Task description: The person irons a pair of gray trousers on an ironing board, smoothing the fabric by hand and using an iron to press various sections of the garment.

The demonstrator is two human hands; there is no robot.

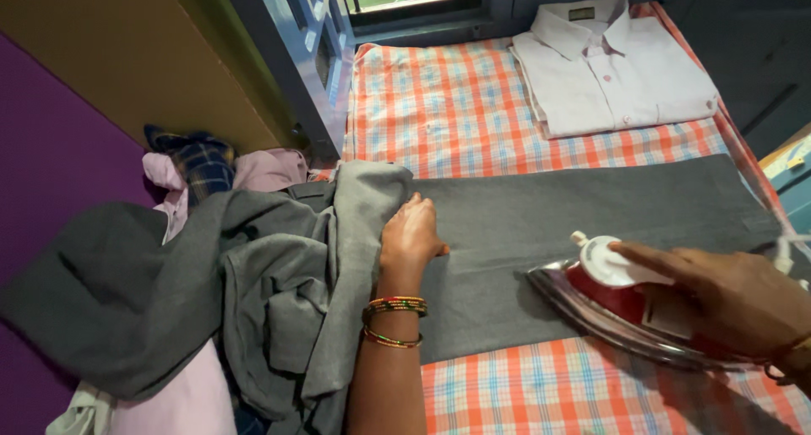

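Pressing flat on grey trousers [574, 207], the left hand [410, 236] lies open, fingers together. An iron [608, 304] is gripped by the right hand [726, 300] on the trousers' near edge. A folded shirt [612, 67] lies far right on checked cloth [456, 106].

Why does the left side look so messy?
The grey trousers lie flat under the iron, but their other end is bunched on a heap of clothes. The folded white shirt is neat.
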